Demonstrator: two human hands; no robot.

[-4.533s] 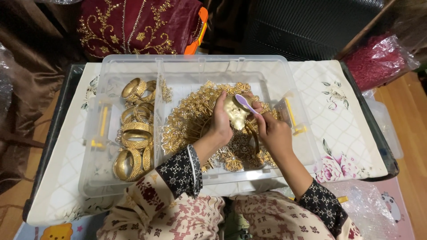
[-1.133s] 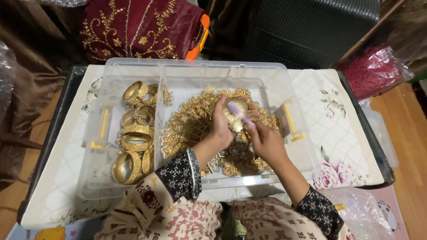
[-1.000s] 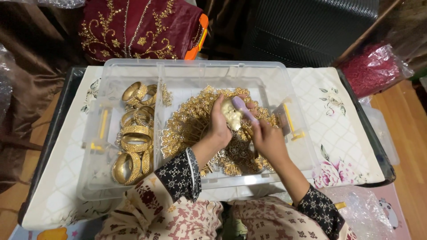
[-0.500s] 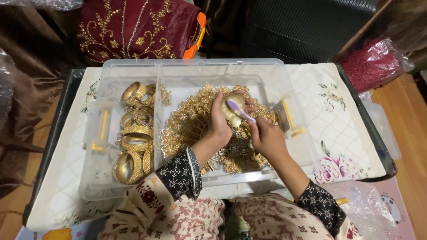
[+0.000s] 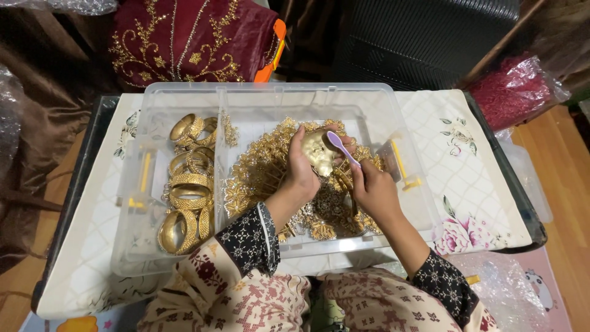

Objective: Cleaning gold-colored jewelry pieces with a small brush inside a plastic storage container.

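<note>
My left hand holds a rounded gold ornament above the right compartment of a clear plastic box. My right hand grips a purple toothbrush, its head resting on the ornament's upper right side. Under both hands lies a heap of gold filigree jewellery. The left compartment holds several gold bangles.
The box sits on a floral cream cloth over a dark tray. Behind it lies red gold-embroidered fabric; a red mesh bundle is at the right. Clear plastic wrap lies by my right knee.
Over the last second the toothbrush has shifted back and forth across the ornament, which my left hand has turned slightly. Both hands stay over the right compartment.
</note>
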